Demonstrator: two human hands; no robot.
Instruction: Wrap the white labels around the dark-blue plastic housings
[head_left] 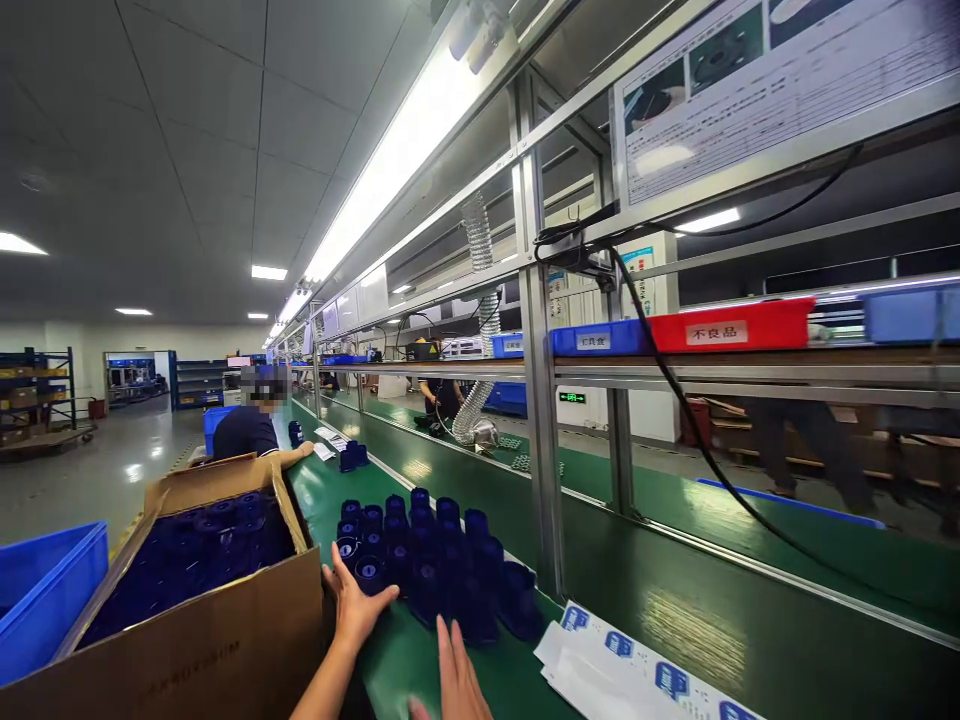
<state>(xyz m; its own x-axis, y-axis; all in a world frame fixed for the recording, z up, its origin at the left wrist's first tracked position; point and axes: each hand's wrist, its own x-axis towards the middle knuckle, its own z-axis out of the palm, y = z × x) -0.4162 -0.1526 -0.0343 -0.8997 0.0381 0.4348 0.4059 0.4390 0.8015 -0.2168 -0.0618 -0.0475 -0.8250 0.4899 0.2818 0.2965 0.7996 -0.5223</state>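
Several dark blue plastic parts (427, 572), round and cup-like with wider bases, stand packed together on the green bench top (390, 665). At the near left side of this group is my left hand (356, 603), thumb and fingers spread, close against the outer parts; whether it touches them I cannot tell. My right hand (459, 678) is at the near side of the same group, fingers stretched out and nothing in them. To its right lie white label sheets (600, 665) printed with blue marks.
An open carton (225, 640) full of dark blue parts stands left of the bench, beside a blue bin (60, 590). A co-worker (246, 425) sits farther along. A metal post (544, 420) carries a shelf with a red tray (731, 325); a black cable (675, 390) hangs down.
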